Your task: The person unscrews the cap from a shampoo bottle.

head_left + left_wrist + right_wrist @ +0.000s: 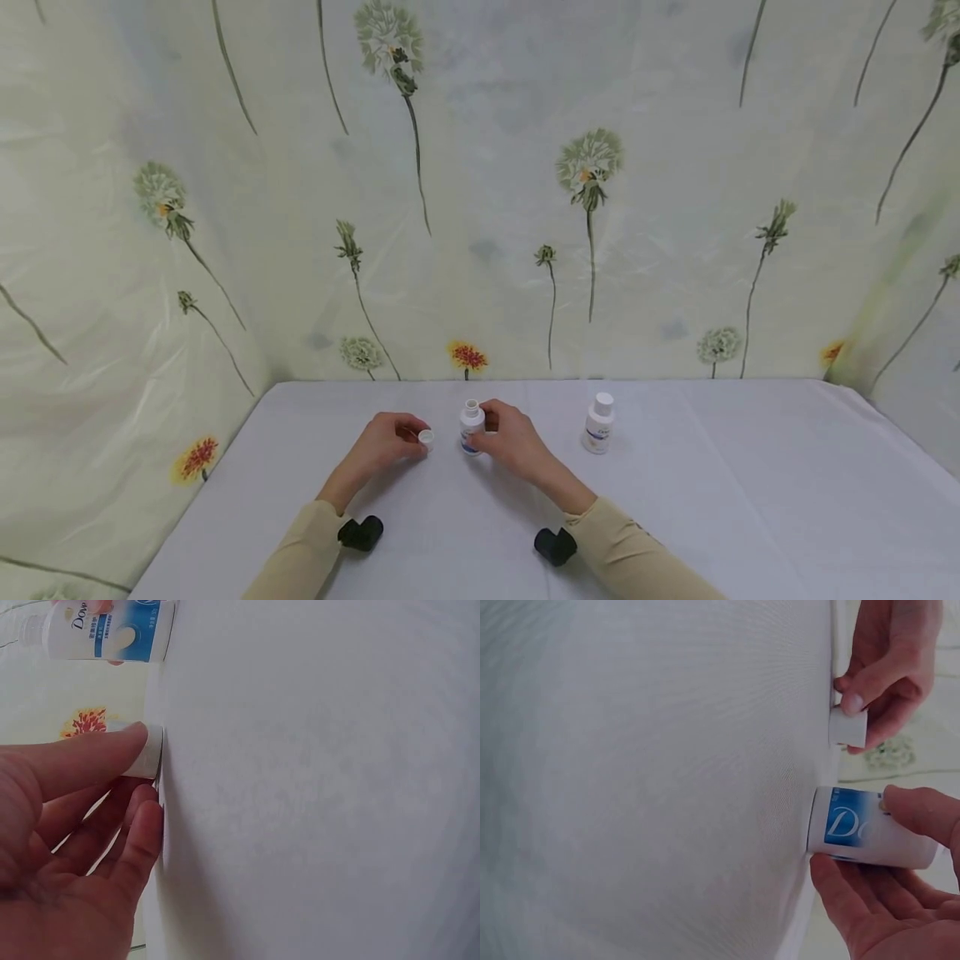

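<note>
1. Your left grip (386, 446) is pinching the small white cap (426, 439), resting on the counter (750, 500).
2. Your right grip (510, 437) is clasping the uncapped bottle (471, 427), standing upright just beside the cap.
3. A second, capped bottle (598, 423) is standing further right.

The open bottle (105, 634) carries a blue-and-white label with the brand "Dove" in dark script, read in the left wrist view; small print beside it is too fine to read. In the right wrist view only "D" and part of the next letter show, the rest behind a finger. The second bottle's (598, 425) label is illegible.
</note>
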`<control>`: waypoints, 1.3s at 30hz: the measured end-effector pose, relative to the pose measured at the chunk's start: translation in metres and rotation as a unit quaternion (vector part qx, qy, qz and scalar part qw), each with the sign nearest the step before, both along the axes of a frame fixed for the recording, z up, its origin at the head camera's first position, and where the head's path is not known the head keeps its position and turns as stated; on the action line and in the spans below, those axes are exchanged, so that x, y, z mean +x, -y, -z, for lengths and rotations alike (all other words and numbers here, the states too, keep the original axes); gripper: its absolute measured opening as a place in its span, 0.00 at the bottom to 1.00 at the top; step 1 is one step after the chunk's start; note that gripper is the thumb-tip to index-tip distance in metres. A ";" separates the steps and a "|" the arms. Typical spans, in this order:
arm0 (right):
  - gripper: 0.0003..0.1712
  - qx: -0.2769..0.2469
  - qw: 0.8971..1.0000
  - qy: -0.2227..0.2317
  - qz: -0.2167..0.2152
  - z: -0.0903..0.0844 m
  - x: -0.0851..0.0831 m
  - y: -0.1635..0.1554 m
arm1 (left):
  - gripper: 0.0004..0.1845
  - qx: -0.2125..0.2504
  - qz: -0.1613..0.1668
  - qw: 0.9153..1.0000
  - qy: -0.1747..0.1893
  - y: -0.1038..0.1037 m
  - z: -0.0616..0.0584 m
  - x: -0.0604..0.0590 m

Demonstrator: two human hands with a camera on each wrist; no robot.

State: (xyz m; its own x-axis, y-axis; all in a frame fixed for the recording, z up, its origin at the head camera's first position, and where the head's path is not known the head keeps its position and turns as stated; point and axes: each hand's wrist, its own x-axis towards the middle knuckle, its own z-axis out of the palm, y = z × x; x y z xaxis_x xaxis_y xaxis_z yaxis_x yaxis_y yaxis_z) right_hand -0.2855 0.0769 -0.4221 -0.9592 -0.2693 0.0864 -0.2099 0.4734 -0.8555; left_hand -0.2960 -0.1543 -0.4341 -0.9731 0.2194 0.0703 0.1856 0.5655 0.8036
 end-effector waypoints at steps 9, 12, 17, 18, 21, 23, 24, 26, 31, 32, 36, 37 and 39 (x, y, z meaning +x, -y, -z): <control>0.26 -0.001 1.000 0.010 0.001 -0.001 0.002 -0.005 | 0.16 0.016 -0.003 1.000 0.005 0.000 -0.001 0.001; 0.26 -0.006 1.000 0.006 0.006 -0.001 0.004 -0.007 | 0.17 0.021 -0.014 1.000 0.015 0.001 0.000 0.002; 0.26 0.001 1.000 -0.002 0.013 -0.001 0.008 -0.014 | 0.18 0.044 -0.018 0.999 0.018 0.007 0.000 0.004; 0.27 0.001 1.000 -0.003 0.013 -0.001 0.009 -0.015 | 0.18 0.049 -0.018 0.998 0.019 0.008 0.000 0.005; 0.27 -0.001 1.000 -0.006 0.013 0.000 0.011 -0.020 | 0.17 0.057 -0.018 0.998 0.015 0.012 -0.001 0.009; 0.27 -0.003 1.000 -0.008 0.013 0.000 0.013 -0.023 | 0.16 0.057 -0.018 0.998 0.010 0.014 -0.001 0.012; 0.27 -0.004 1.000 -0.009 0.013 0.000 0.014 -0.024 | 0.16 0.056 -0.018 0.998 0.008 0.015 -0.001 0.013; 0.27 -0.005 1.000 -0.009 0.013 0.001 0.016 -0.026 | 0.15 0.057 -0.019 0.998 0.007 0.017 -0.002 0.017; 0.27 -0.004 1.000 -0.006 0.016 0.000 0.023 -0.033 | 0.14 0.058 -0.019 0.998 0.010 0.018 -0.004 0.026; 0.27 -0.003 1.000 -0.006 0.017 0.000 0.024 -0.034 | 0.14 0.059 -0.020 0.998 0.011 0.018 -0.005 0.028; 0.27 -0.002 1.000 -0.004 0.026 0.000 0.030 -0.038 | 0.14 0.068 -0.023 0.997 0.010 0.015 -0.008 0.033; 0.27 -0.002 1.000 -0.003 0.027 -0.001 0.031 -0.040 | 0.14 0.069 -0.024 0.997 0.010 0.014 -0.009 0.035; 0.27 -0.006 1.000 -0.001 0.027 -0.001 0.034 -0.042 | 0.14 0.068 -0.023 0.997 0.008 0.012 -0.010 0.038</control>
State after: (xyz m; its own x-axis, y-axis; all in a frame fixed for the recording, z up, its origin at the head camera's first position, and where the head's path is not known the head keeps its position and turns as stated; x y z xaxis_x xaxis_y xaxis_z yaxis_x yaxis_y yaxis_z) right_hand -0.2512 0.1188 -0.4210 -0.9720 -0.2166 0.0908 -0.1860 0.4742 -0.8605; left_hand -0.2583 -0.1662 -0.4242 -0.9832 0.1639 0.0807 0.1483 0.4584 0.8763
